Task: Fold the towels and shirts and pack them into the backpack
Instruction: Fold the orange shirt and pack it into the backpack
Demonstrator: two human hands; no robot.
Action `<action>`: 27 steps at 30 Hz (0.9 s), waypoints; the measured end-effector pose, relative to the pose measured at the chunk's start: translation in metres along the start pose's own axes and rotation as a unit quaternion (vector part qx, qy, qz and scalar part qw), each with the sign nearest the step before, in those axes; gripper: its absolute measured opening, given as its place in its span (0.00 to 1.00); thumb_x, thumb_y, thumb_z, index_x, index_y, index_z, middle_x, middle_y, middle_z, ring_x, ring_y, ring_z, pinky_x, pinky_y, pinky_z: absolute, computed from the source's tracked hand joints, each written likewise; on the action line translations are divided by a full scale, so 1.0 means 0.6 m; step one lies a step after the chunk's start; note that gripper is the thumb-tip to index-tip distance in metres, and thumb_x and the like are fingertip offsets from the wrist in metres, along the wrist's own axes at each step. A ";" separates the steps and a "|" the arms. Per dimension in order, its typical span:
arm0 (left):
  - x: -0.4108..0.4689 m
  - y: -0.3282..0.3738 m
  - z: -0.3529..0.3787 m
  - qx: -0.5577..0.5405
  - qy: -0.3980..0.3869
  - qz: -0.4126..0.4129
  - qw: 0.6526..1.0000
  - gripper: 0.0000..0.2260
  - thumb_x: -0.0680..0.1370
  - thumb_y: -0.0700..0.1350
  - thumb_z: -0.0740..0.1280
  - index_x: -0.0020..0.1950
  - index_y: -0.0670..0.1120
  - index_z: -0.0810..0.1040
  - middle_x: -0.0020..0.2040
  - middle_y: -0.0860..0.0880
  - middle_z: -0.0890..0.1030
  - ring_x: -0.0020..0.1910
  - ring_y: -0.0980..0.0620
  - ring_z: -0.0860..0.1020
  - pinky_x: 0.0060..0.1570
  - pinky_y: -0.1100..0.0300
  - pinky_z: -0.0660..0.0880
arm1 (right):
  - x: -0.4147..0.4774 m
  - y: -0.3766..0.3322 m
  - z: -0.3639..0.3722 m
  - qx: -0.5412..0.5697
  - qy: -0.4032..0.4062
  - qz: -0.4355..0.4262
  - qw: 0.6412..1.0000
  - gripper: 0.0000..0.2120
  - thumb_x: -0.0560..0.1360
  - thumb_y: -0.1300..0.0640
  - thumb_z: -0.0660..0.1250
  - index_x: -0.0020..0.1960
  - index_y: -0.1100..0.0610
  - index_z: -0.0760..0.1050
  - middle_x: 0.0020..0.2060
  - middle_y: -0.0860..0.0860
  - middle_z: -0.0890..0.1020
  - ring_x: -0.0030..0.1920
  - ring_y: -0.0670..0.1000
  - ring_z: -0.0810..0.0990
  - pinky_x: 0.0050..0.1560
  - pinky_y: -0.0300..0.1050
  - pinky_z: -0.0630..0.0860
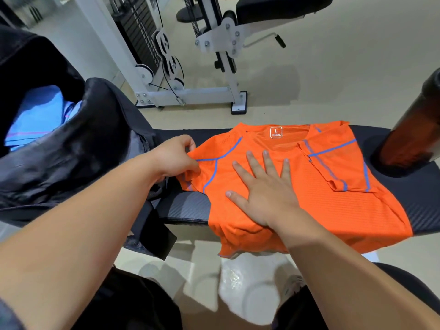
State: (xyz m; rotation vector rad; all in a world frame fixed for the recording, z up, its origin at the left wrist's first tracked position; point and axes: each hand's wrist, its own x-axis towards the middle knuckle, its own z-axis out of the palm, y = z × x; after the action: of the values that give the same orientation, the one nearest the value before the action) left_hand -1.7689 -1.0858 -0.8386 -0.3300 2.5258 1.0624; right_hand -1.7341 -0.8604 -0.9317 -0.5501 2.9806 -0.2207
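An orange shirt [338,206] with blue seams lies spread on a black padded bench [188,206], its collar label facing up. The right sleeve is folded in over the chest. My left hand [176,158] pinches the left sleeve at the shirt's left edge. My right hand [264,186] lies flat with spread fingers on the shirt's middle. To the left stands an open black backpack [71,163] with folded light blue cloth [38,115] inside.
A dark brown cylinder [412,129] stands on the bench at the right. A white weight machine [190,67] stands on the beige floor behind the bench. My knees in dark shorts are at the bottom edge.
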 end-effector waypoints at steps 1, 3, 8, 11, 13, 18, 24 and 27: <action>-0.006 -0.001 -0.002 -0.031 -0.013 -0.009 0.999 0.18 0.67 0.28 0.71 0.52 0.42 0.72 0.37 0.34 0.81 0.32 0.35 0.83 0.34 0.38 0.82 | 0.000 0.001 0.000 0.000 -0.001 0.000 1.000 0.38 0.75 0.24 0.43 0.81 0.38 0.43 0.81 0.46 0.40 0.80 0.58 0.35 0.73 0.72 0.36; -0.015 -0.010 -0.004 -0.123 -0.005 -0.032 0.992 0.23 0.68 0.26 0.70 0.58 0.45 0.73 0.39 0.37 0.80 0.31 0.40 0.81 0.30 0.46 0.81 | -0.001 0.001 -0.001 0.001 -0.003 0.000 1.000 0.38 0.75 0.24 0.42 0.81 0.38 0.43 0.81 0.46 0.40 0.80 0.58 0.35 0.73 0.72 0.36; -0.045 -0.033 0.018 -0.409 0.055 -0.094 0.906 0.15 0.74 0.27 0.66 0.49 0.47 0.74 0.40 0.43 0.78 0.32 0.47 0.80 0.36 0.51 0.82 | -0.001 -0.001 -0.003 0.002 -0.008 0.000 1.000 0.37 0.75 0.25 0.43 0.81 0.38 0.42 0.81 0.46 0.40 0.80 0.58 0.35 0.73 0.72 0.35; -0.046 -0.047 0.038 -0.455 0.147 -0.072 0.875 0.23 0.73 0.26 0.65 0.64 0.47 0.73 0.43 0.42 0.78 0.33 0.46 0.78 0.42 0.41 0.82 | -0.001 0.000 -0.005 0.002 -0.012 0.001 1.000 0.37 0.76 0.25 0.42 0.80 0.38 0.41 0.81 0.46 0.39 0.80 0.58 0.35 0.74 0.71 0.35; -0.045 -0.044 0.044 -0.432 0.178 -0.036 0.883 0.26 0.72 0.26 0.64 0.66 0.47 0.74 0.44 0.45 0.77 0.34 0.49 0.79 0.41 0.45 0.80 | -0.001 0.001 -0.005 0.001 -0.015 0.002 1.000 0.37 0.76 0.25 0.43 0.81 0.38 0.41 0.81 0.46 0.39 0.80 0.58 0.35 0.74 0.72 0.35; -0.038 0.006 0.052 -0.329 0.186 0.084 0.922 0.25 0.71 0.24 0.64 0.60 0.48 0.79 0.50 0.46 0.83 0.41 0.52 0.82 0.39 0.55 0.80 | -0.002 0.001 -0.006 0.005 -0.017 -0.001 1.000 0.38 0.75 0.25 0.44 0.81 0.39 0.44 0.82 0.46 0.41 0.80 0.58 0.35 0.73 0.72 0.36; 0.008 0.098 0.100 -0.141 0.094 0.082 0.982 0.30 0.73 0.34 0.68 0.74 0.51 0.71 0.53 0.49 0.80 0.42 0.41 0.84 0.46 0.42 0.83 | -0.003 0.019 -0.023 0.273 0.059 0.040 0.959 0.35 0.72 0.29 0.50 0.74 0.43 0.69 0.79 0.50 0.63 0.81 0.55 0.51 0.78 0.61 0.40; 0.019 0.114 0.130 -0.168 0.068 0.070 0.981 0.26 0.77 0.40 0.65 0.75 0.52 0.69 0.52 0.50 0.80 0.42 0.43 0.83 0.51 0.41 0.81 | -0.011 0.045 -0.028 0.310 0.163 0.066 0.934 0.28 0.75 0.38 0.56 0.67 0.52 0.78 0.71 0.55 0.74 0.76 0.59 0.65 0.77 0.57 0.57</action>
State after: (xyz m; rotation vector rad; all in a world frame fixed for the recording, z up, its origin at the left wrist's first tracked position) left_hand -1.7841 -0.9832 -0.8501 -0.3282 2.5121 1.5776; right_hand -1.7394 -0.8308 -0.9189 -0.2473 2.9661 -1.2908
